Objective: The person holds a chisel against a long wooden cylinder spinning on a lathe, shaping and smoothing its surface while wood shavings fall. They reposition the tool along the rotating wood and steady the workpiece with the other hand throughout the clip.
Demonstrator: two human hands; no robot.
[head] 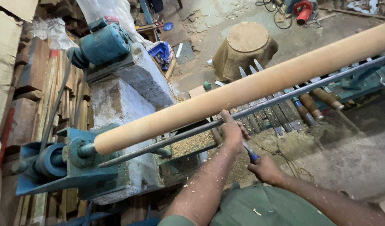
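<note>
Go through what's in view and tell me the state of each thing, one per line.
Wooden cylinder: mounted on the lathe, smooth and round.
Left hand: resting on the tool rest bar.
Right hand: gripping the blue-handled chisel.
Spare chisels: lying in a row behind the bar.
Motor: sitting on the concrete block.

Long round wooden spindle (242, 86) pale tan, smooth, no pattern. Thin steel tool-rest bar (259, 106) dull grey. Chisel handle (252, 156) between hands blue. Lathe headstock frame (54, 167) faded teal-blue, rust-brown stains. Electric motor (102, 44) teal, small red patch on top. Concrete block base (125, 104) mottled grey, brown dust. Row of spare chisels (301, 106) grey blades, brown handles. Burlap-wrapped stump (245, 50) khaki-brown. Person's shirt (259, 209) olive green, flecked with pale shavings. Floor sawdust (297, 142) tan
</note>
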